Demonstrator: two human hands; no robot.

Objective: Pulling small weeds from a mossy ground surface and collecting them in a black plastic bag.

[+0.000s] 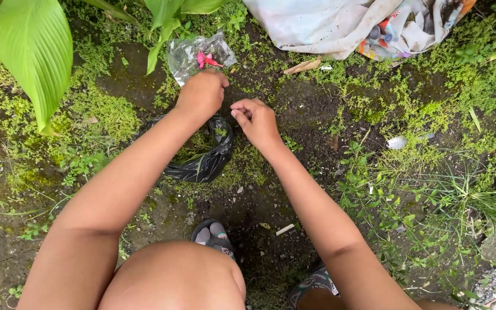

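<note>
Head view: both my hands down at the mossy ground.
Left hand (pixel 202 92), fingers curled shut, above the black bag (pixel 202 163); right hand (pixel 256 120) at three o'clock, fingers pressed together.

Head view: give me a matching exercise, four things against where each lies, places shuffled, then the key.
Things:
1. black bag
2. clear wrapper
3. big leaf
4. white sack

Places:
A. top left corner
B. top edge, right of middle
C. on the ground below the left hand
D. just above the left hand, with a pink scrap inside

Pairs: 1-C, 2-D, 3-A, 4-B
</note>
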